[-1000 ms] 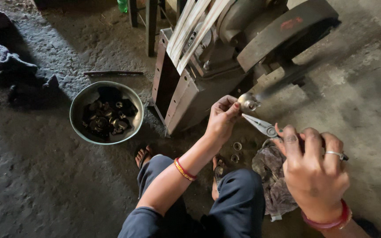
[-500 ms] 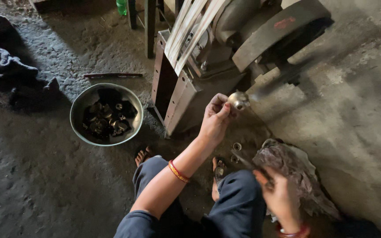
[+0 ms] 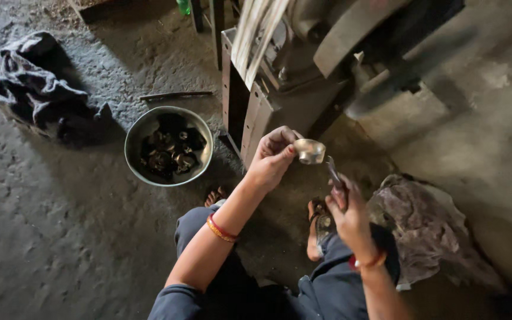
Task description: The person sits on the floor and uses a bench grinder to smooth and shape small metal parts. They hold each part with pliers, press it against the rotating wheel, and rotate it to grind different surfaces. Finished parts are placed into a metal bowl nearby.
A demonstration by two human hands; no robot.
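My left hand (image 3: 272, 159) pinches a small round silvery metal part (image 3: 310, 150), holding it up in front of the machine. My right hand (image 3: 349, 213) grips a slim metal tool (image 3: 333, 172) whose tip points up at the underside of that part, almost touching it. Both wrists wear red bangles. I am squatting on the floor, knees and sandalled feet below the hands.
A metal bowl (image 3: 138, 133) of several dark metal parts stands on the floor to the left. A grey machine (image 3: 285, 101) with a belt rises right behind my hands. A crumpled cloth (image 3: 428, 231) lies at the right, dark rags (image 3: 37, 95) at far left, a thin rod (image 3: 176, 95) beyond the bowl.
My right hand dropped to the cloth, then came back up with the slim tool to the part. My left hand kept the part raised and drew it slightly toward me.
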